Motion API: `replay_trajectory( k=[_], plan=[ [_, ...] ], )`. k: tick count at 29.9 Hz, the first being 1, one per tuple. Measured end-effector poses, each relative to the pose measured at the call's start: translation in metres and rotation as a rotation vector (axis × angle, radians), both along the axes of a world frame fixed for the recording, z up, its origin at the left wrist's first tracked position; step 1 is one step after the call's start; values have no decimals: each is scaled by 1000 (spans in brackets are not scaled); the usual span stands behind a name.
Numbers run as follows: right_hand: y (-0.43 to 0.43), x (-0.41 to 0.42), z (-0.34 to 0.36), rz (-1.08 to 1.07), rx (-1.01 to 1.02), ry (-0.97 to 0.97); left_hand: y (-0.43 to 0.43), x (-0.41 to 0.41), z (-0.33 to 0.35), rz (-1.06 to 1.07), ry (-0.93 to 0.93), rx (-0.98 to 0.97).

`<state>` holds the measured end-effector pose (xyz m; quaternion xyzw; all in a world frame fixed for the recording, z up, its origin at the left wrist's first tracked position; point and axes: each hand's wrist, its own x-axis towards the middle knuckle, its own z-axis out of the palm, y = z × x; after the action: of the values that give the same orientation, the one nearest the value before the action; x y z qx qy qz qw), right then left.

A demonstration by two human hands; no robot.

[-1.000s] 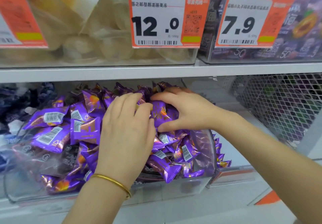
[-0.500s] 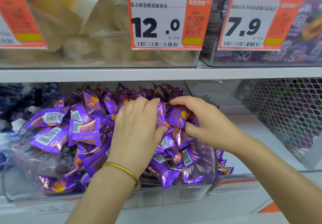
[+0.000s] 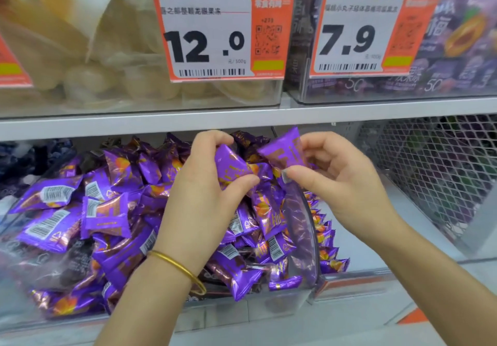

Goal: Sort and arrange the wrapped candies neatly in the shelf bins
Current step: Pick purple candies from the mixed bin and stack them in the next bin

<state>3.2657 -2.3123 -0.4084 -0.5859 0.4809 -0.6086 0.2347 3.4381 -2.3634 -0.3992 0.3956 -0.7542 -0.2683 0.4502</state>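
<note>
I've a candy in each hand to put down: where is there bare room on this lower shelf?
Bare white shelf floor lies between the clear bin's curved wall and the wire mesh basket, apart from a few stray candies beside that wall. The bin is crowded, heaped with purple candies nearly to the upper shelf.

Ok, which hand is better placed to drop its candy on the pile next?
Probably left. The left hand grips the left candy directly above the pile. The right hand pinches the right candy over the bin wall, at the pile's right edge.
</note>
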Motion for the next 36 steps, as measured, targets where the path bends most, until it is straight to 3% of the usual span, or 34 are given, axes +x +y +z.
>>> replay_trajectory(
  k=[4, 8, 10, 13, 16, 17, 21, 23, 25, 27, 29, 31, 34, 36],
  plan=[
    [4, -2, -1, 69, 54, 44, 1, -4, 1, -171, 53, 251],
    [4, 1, -3, 84, 73, 92, 2, -5, 6, -354, 407, 540],
    [2, 4, -2, 69, 59, 146, 1, -3, 5, -409, 428, 562],
    [-1, 12, -5, 33, 60, 162, 0, -1, -2, -399, 225, 465],
    [-1, 10, -1, 5, 123, 83, -1, -1, -2, -367, 341, 466],
    [0, 5, 1, -54, 104, 197, -1, 0, -1, -349, 382, 454],
    [5, -1, 1, -188, 65, 1096, -8, 3, -4, -271, 427, 379],
    [5, 10, -4, -198, 177, 1370, -9, 2, -6, -258, 420, 374],
    [5, 20, -7, -191, 283, 1495, -9, 1, -7, -267, 416, 365],
    [5, 21, -7, -198, 287, 1470, -9, 0, -8, -279, 406, 337],
    [8, 15, -2, -130, 270, 1306, -8, 1, -7, -280, 385, 302],
    [14, 6, 9, -49, 279, 972, -8, 2, -5, -288, 362, 282],
    [23, -6, 21, 77, 294, 308, -5, 3, -2, -300, 326, 279],
    [24, -4, 19, 167, 285, 5, -4, 1, 0, -308, 296, 269]
  ],
)
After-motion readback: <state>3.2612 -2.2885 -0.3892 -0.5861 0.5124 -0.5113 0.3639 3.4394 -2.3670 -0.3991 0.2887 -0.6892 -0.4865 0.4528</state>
